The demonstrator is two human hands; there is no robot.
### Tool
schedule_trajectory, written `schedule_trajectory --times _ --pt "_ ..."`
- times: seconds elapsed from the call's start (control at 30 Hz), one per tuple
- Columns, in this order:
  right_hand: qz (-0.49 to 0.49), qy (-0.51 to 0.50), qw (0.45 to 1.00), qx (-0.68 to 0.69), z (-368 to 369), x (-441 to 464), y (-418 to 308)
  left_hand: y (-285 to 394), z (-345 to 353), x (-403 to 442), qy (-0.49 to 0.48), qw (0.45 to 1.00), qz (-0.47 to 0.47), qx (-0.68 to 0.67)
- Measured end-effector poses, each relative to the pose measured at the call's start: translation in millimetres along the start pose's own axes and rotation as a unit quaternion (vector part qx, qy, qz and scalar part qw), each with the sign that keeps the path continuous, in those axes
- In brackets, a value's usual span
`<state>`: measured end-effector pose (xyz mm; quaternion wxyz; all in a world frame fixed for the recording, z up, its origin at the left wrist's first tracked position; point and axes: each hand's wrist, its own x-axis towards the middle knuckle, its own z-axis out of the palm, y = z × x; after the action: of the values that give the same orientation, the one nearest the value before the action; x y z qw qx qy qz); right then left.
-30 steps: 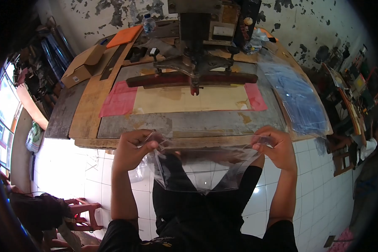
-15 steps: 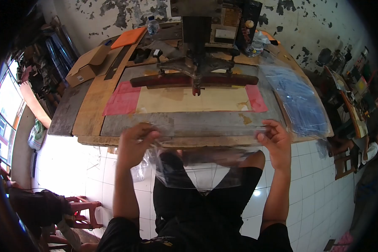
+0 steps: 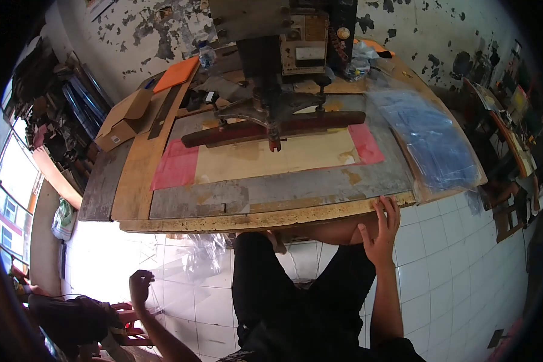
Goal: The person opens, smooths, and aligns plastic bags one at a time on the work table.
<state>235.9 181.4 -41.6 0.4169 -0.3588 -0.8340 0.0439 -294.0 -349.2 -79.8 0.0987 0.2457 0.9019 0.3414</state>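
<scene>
My left hand (image 3: 140, 287) is low at the left, beside the table, with its fingers curled together. A faint clear plastic sheet (image 3: 174, 279) trails from its fingertips over the floor tiles; its outline is hard to make out. My right hand (image 3: 382, 232) has its fingers apart, the tips at the table's front edge (image 3: 295, 218). Ahead of me a press head with a long red bar (image 3: 320, 123) hangs over a cream sheet (image 3: 247, 164). Pink pieces (image 3: 176, 164) lie at both ends of that sheet, on a grey metal plate (image 3: 211, 198).
A stack of bluish clear plastic sheets (image 3: 431, 142) lies on the table's right side. Crumpled clear plastic (image 3: 204, 256) is below the front edge. An open cardboard box (image 3: 123, 120) and an orange folder (image 3: 176, 73) are at the left. A red stool (image 3: 130, 323) stands lower left.
My hands have parted. The left moved down and left with the plastic sheet; the right let go of it and shifted slightly down to the table edge. The camera view has tilted.
</scene>
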Motion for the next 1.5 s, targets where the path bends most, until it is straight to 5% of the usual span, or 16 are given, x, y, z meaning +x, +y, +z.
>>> schedule_trajectory --times 0.1,0.23,0.3,0.33,0.37,0.53,0.73,0.87,1.0,1.4,1.5 --pt "0.01 0.02 1.0 -0.004 15 -1 -3 -69 69 45 0.137 0.99 0.03 0.024" --pt "0.006 0.017 1.0 -0.016 17 -3 2 -59 149 98 0.285 0.953 0.045 0.087" --pt "0.0 0.011 1.0 -0.02 14 -4 6 -57 188 124 0.234 0.972 0.031 -0.004" --pt "-0.006 0.003 1.0 -0.02 14 -5 7 -83 216 144 0.217 0.968 0.122 0.041" --pt "-0.004 0.005 1.0 -0.023 14 -5 7 -50 226 139 0.127 0.991 0.031 0.037" --pt "0.009 0.05 0.999 -0.009 26 -7 6 28 281 109 0.06 0.994 0.085 -0.013" --pt "0.007 0.138 0.99 0.039 56 -13 14 123 275 29 0.081 0.985 0.124 -0.087" --pt "0.003 0.163 0.985 0.057 65 -17 19 168 249 -11 0.295 0.907 0.3 -0.003" --pt "-0.013 0.131 0.991 -0.005 62 -16 19 218 220 -15 0.344 0.859 0.38 0.004" --pt "-0.006 0.111 0.993 -0.046 21 2 30 238 253 39 0.374 0.839 0.393 0.038" --pt "0.055 0.212 0.966 -0.136 -16 27 61 238 249 36 0.374 0.835 0.401 0.048"
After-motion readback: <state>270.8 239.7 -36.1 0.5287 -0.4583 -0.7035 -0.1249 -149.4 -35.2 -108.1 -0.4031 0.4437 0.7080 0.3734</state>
